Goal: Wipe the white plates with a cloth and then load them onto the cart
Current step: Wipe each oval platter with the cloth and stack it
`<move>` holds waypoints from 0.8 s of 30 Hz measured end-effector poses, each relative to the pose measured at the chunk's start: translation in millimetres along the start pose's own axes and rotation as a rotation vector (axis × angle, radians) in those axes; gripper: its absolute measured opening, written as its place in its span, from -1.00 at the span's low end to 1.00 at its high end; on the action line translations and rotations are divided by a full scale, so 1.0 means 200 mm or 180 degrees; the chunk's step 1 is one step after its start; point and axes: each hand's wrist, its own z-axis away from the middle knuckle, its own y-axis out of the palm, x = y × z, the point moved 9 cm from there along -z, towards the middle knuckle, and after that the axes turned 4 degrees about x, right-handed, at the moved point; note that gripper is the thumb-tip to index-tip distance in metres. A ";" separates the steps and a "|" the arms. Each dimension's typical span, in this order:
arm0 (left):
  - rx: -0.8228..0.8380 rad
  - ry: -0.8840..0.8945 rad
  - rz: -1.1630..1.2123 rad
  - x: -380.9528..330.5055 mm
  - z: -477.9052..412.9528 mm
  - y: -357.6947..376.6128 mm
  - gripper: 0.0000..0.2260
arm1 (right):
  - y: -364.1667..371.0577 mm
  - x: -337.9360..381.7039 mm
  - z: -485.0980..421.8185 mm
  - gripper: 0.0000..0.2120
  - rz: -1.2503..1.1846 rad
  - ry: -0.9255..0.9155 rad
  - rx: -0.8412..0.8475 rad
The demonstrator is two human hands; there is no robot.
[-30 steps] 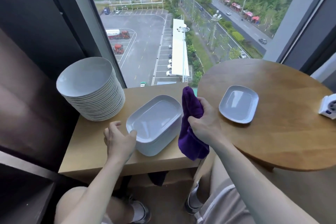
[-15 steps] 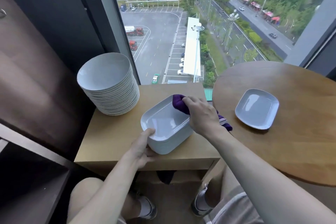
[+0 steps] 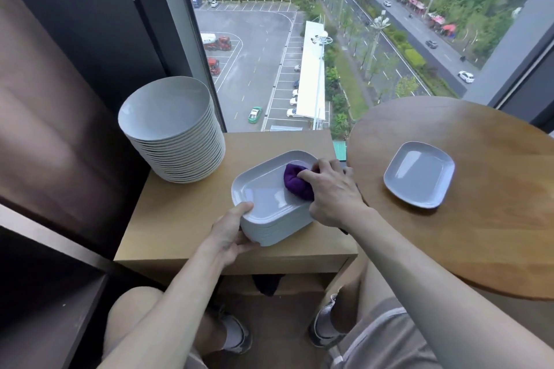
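Note:
A stack of white rectangular plates (image 3: pixel 263 198) stands on the small wooden table (image 3: pixel 180 219) in front of me. My left hand (image 3: pixel 230 234) grips the stack's near left corner, thumb on the top rim. My right hand (image 3: pixel 332 192) holds a bunched purple cloth (image 3: pixel 295 181) and presses it onto the right side of the top plate. One more white rectangular plate (image 3: pixel 419 174) lies alone on the round wooden table (image 3: pixel 494 204) to the right. A tall stack of round white plates (image 3: pixel 174 129) sits at the small table's back left.
A large window (image 3: pixel 299 39) runs along the far edge behind both tables. Dark wall panels (image 3: pixel 60 99) and a dark shelf (image 3: pixel 45 293) close off the left. My knees and shoes are under the small table. No cart is in view.
My right hand brought the hanging cloth down onto the top plate and slid it further in. My left hand moved from the tabletop to grip the stack's corner. The camera shifted left.

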 end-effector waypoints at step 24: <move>0.0372 0.0146 -0.0784 -0.19 -0.09 0.13 -0.74 | -0.03 -0.35 0.16 -0.46 -0.1519 0.0747 -0.1009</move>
